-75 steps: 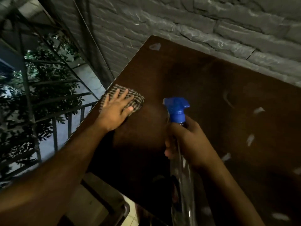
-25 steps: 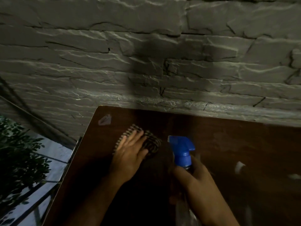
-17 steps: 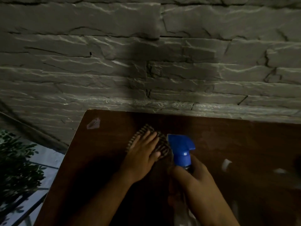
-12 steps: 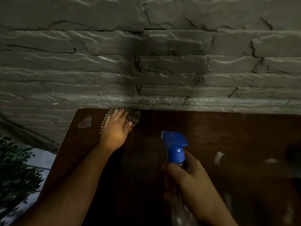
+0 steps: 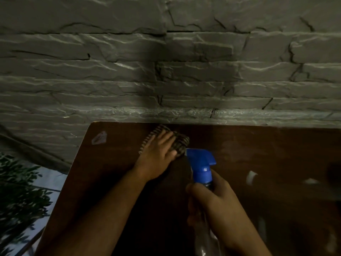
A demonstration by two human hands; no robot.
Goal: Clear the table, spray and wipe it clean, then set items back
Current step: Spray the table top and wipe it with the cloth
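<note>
The dark reddish-brown wooden surface (image 5: pixel 239 150) fills the lower right of the frame, marked with a few pale whitish patches. At its far edge near the centre lies a folded cloth checked in dark and light tan stripes (image 5: pixel 180 143). The clear plastic spray bottle with a bright blue trigger head (image 5: pixel 202 166) stands lower centre. The rough grey stone-brick wall (image 5: pixel 166 71) spans the top; dark green foliage (image 5: pixel 16 196) shows lower left.

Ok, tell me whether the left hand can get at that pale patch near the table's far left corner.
Probably yes. The left hand presses the cloth flat just right of the pale patch, and only bare table lies between them.
</note>
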